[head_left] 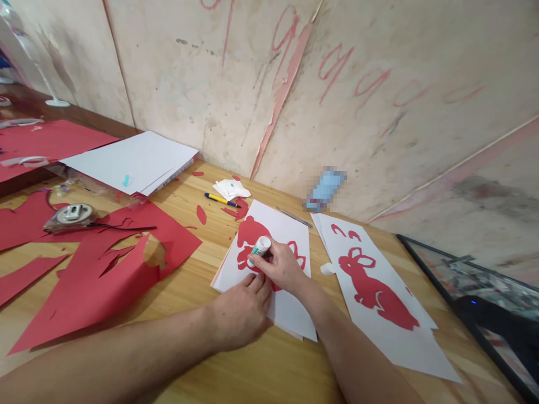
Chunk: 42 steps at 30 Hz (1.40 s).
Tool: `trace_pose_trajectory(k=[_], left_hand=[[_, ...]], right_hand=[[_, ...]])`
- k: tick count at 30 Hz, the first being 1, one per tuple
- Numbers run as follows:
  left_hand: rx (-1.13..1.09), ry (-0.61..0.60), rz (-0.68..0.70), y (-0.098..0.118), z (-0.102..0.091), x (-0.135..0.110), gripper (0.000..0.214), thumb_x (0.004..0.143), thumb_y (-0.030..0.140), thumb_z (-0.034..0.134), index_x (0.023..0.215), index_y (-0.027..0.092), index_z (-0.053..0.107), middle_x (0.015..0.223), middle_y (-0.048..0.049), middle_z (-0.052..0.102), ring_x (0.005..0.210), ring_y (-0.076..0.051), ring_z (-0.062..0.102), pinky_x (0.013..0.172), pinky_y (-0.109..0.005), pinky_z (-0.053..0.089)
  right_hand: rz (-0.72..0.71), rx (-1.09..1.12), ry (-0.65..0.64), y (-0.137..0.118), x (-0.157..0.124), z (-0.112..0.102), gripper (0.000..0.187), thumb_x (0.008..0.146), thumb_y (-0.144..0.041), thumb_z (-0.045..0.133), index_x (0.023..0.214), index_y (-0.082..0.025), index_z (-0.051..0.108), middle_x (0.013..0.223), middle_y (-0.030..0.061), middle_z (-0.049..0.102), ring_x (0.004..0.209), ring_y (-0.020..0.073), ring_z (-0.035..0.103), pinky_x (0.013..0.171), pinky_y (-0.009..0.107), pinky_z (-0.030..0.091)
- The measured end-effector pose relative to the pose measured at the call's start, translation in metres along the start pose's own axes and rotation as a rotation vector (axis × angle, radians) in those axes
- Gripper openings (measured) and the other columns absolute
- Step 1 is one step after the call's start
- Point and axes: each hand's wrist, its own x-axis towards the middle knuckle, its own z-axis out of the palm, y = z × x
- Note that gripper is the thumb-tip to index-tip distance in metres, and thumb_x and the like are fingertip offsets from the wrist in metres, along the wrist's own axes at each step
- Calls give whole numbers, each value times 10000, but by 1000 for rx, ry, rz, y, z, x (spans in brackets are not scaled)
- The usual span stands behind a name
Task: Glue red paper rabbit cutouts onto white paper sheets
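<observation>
A white glue stick with green print (260,248) is gripped in my right hand (280,265), its end tilted down over a red paper cut-out (252,231). That cut-out lies on a white sheet (290,308), and both hands cover part of it. Close below, my left hand (244,308) rests on the sheet with its fingers curled together. Its fingertips are hidden, so I cannot make out what they pinch or press. To the right, a red rabbit cut-out (379,292) and two small curved red pieces (339,230) lie on another white sheet (421,356).
Cut red paper (105,280) and a tape measure (73,217) lie to the left. Further back are a white paper stack (135,160), a yellow-blue pen (222,200), a crumpled tissue (231,189) and a thin metal tool (295,216). A black-framed panel (446,292) borders the right.
</observation>
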Motion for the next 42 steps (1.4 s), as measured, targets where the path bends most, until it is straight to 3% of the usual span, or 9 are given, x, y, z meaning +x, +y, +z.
trace_pose_trajectory(k=[9,16,22,26,42], left_hand=[[-57,-46,-9,-3,-9,1,420,977,344,426,1123,19,649,1116,-210,644,1029,-306,570,893,-420,422],[-156,12,-60,-8,-18,1,498,919,463,523,1199,57,593,1174,-166,613,1096,-304,546,1004,-419,397],[-143,17,-115,-10,-10,3,676,902,552,526,1322,22,509,1300,-199,578,1243,-351,494,1109,-462,315],[-186,-2,-116,-12,-5,3,668,905,560,526,1313,32,526,1322,-206,577,1288,-345,474,1132,-473,287],[-101,-64,-90,-13,-11,4,663,928,587,461,1231,10,582,1226,-215,609,1160,-335,510,1047,-447,320]], right_hand=[[37,-41,59,0,6,-4,286,800,-444,607,685,-239,443,578,-30,547,510,139,473,507,275,352],[27,-45,65,2,4,-5,263,806,-433,606,702,-237,465,592,-30,561,520,143,486,515,279,368],[18,-14,52,6,5,-5,252,811,-431,597,714,-235,472,619,-25,583,544,144,513,534,274,379],[23,-21,41,4,6,-5,259,805,-424,599,700,-236,456,603,-29,564,532,140,495,519,269,370],[-20,50,92,16,11,7,257,818,-455,614,755,-238,492,593,-21,587,521,165,519,528,301,403]])
